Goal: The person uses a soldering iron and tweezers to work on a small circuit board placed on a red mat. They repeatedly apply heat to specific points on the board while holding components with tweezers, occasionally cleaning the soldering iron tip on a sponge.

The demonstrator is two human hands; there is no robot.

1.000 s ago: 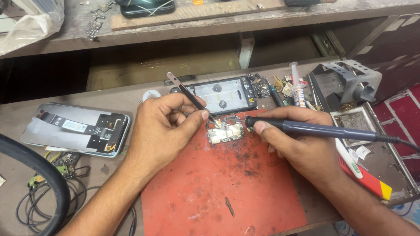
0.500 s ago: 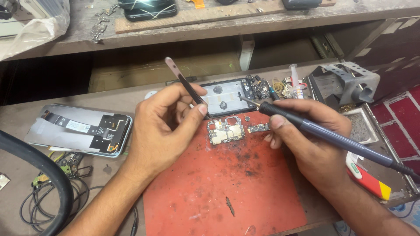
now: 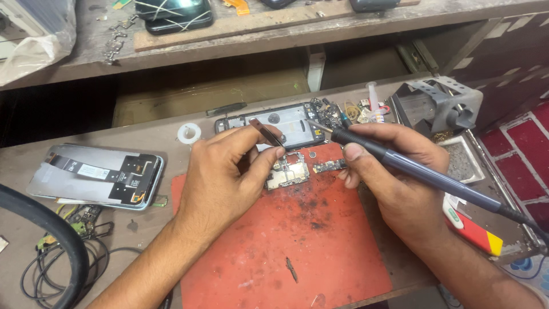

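Observation:
My left hand (image 3: 229, 177) pinches metal tweezers (image 3: 264, 131), whose tips point down at a small phone circuit board (image 3: 287, 173) lying on a scorched red work mat (image 3: 286, 246). My right hand (image 3: 394, 183) holds a dark soldering iron (image 3: 412, 169) like a pen, its tip lifted above the board, over an opened phone frame (image 3: 286, 123). A smaller board strip (image 3: 329, 166) lies on the mat next to my right thumb.
An opened phone back with flex cables (image 3: 97, 174) lies at the left beside black cables (image 3: 51, 252). A grey iron stand (image 3: 440, 103) and tray are at the right, a red-yellow tube (image 3: 472, 229) under my right wrist, a wooden shelf (image 3: 257, 28) above.
The soldering iron's tip rose off the circuit board and moved back toward the phone frame. The tweezers swung from upright to lower and closer to the board. The view drew closer.

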